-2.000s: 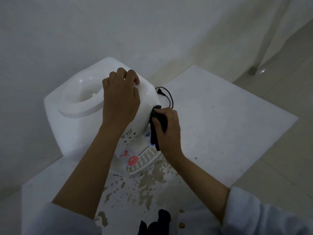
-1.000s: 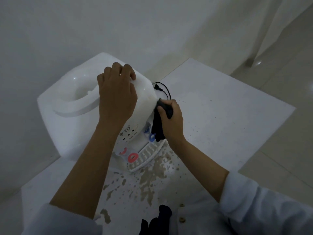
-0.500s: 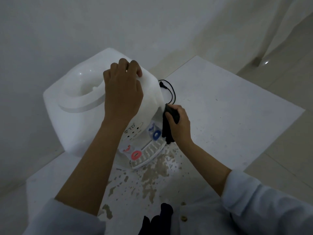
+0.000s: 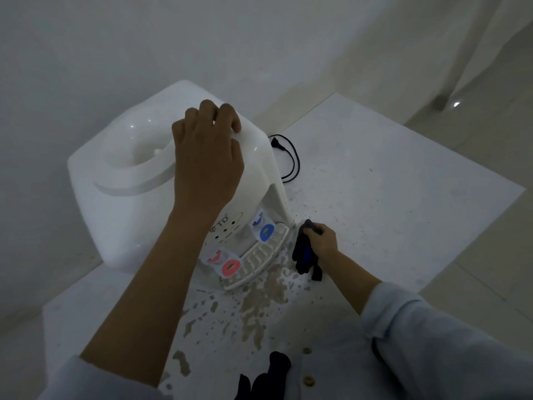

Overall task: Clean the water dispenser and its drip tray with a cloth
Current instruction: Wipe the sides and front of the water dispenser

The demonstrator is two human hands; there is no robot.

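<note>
Resting palm-down on the front top edge of the white water dispenser [image 4: 138,180], the left hand [image 4: 206,157] has its fingers curled over the rounded corner, pressing on the casing rather than closing around anything. The dispenser stands on the white desk [image 4: 389,197], under and beyond that hand, with its bottle well open to the left of the knuckles.

Lower and to the right, the right hand [image 4: 321,241] is clenched around a dark cloth [image 4: 304,252], which hangs bunched from the fist and touches the desk just beside the dispenser's right front corner. Between the two forearms sits the slotted drip tray [image 4: 259,262], at the dispenser's foot and just left of the cloth. Above the tray a blue tap [image 4: 264,228] is nearest the right hand and a red tap [image 4: 227,262] lies close to the left forearm.

Brownish stains [image 4: 259,304] spread over the desk on the near side of the tray, between the arms. A black power cord [image 4: 288,157] loops on the desk beyond the right hand, beside the dispenser's right wall. Light sleeves cover both arms from the elbow.
</note>
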